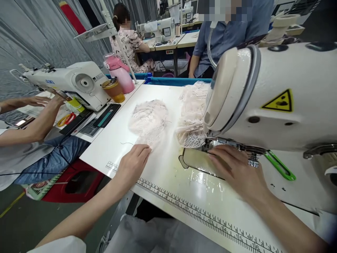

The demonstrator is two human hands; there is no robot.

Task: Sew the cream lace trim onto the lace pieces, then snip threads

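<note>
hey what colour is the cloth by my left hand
The cloth is pale pinkish white, crossed by thin dark lines; it shows in the head view.

A silvery-grey curtain (34, 31) hangs in folds along the left and rear. The dark green floor (15, 225) bears 1 yellow line (12, 204). A red plastic chair (65, 188) stands beside the white bench (113, 140), its front glinting with reflected light; pale-topped benches (188, 39) stand behind.
</note>
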